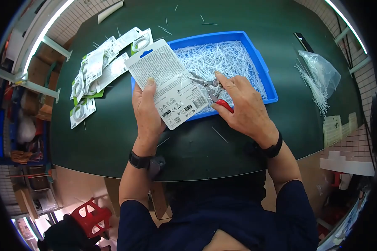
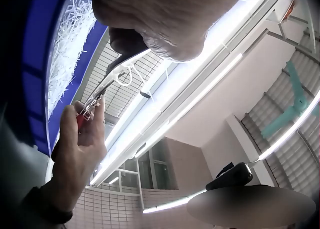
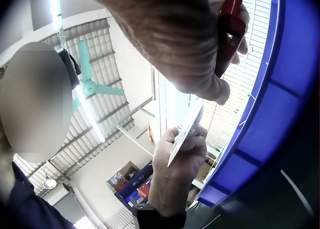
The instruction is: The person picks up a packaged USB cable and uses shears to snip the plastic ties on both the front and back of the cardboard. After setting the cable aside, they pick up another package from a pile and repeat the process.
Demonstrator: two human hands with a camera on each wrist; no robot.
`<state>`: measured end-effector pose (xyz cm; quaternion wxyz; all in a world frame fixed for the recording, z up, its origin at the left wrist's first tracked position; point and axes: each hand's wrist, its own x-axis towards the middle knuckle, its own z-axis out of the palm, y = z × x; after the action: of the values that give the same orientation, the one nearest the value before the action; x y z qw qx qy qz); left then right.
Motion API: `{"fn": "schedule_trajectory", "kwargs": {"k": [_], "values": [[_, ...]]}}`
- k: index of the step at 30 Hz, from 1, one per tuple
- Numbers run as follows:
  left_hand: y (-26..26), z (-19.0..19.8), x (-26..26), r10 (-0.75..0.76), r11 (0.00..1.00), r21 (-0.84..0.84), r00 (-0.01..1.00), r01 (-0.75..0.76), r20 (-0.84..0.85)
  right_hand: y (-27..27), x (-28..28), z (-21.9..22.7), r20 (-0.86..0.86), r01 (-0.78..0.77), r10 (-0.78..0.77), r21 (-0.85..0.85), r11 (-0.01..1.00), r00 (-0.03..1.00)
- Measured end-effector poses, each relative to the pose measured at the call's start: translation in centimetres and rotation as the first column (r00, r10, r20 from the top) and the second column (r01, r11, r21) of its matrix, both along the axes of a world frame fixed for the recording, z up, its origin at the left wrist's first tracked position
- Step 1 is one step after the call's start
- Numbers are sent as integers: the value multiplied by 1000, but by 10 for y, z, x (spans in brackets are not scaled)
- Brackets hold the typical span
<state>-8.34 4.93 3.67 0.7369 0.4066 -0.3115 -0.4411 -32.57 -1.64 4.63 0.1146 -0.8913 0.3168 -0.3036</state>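
My left hand (image 1: 146,111) holds a white printed packaging card (image 1: 167,75), its thumb across the text side and the fingers behind. Small text, symbols and a barcode show on that side, facing the head camera. In my right hand (image 1: 249,106) is a pair of red-handled pruning shears (image 1: 213,88), with the blades at the card's right edge. A thin white loop (image 2: 131,76) hangs by the card in the left wrist view. Both hands are over the near part of a blue tray (image 1: 264,67), which is filled with thin white plastic strips (image 1: 222,58).
Several carded packages with coiled white cables (image 1: 92,69) lie heaped at the left. To the right are a clear plastic bag (image 1: 326,73), a bundle of white strips (image 1: 316,94) and a dark flat object (image 1: 302,42). Loose strips are scattered on the green table (image 1: 188,159).
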Motion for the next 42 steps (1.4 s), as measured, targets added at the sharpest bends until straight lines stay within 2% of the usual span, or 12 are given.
{"fn": "schedule_trajectory", "kwargs": {"k": [5,8,12,20,24,32,37,40,42], "values": [[1,-8,-1,10,999,49,1000,-10,0,-2,-2,1,-24,-17,17,-2,1000,1000],[0,-11,-4,37,999,25,995,-40,97,-2,-1,0,-12,-16,17,34,999,1000],[1,-13,-7,27,999,30,989,-32,145,-1,0,0,-4,-39,40,46,998,999],[0,-30,-21,52,998,10,980,-55,191,5,4,-9,-46,-18,17,-7,1000,999],[0,-25,-28,58,998,-7,984,-58,168,6,5,-8,-20,-10,10,-3,1000,1000],[-9,-26,-40,58,998,25,991,-62,122,16,-2,-4,-101,69,-57,116,991,993],[-10,-31,-42,3,996,85,994,-13,109,32,-14,-11,-132,128,-103,194,973,986],[-11,-29,-41,24,996,90,999,-27,31,34,-22,-8,-129,133,-108,200,971,986],[-14,-29,-36,54,996,64,998,-55,16,40,-34,-7,-95,130,-105,301,945,990]]}}
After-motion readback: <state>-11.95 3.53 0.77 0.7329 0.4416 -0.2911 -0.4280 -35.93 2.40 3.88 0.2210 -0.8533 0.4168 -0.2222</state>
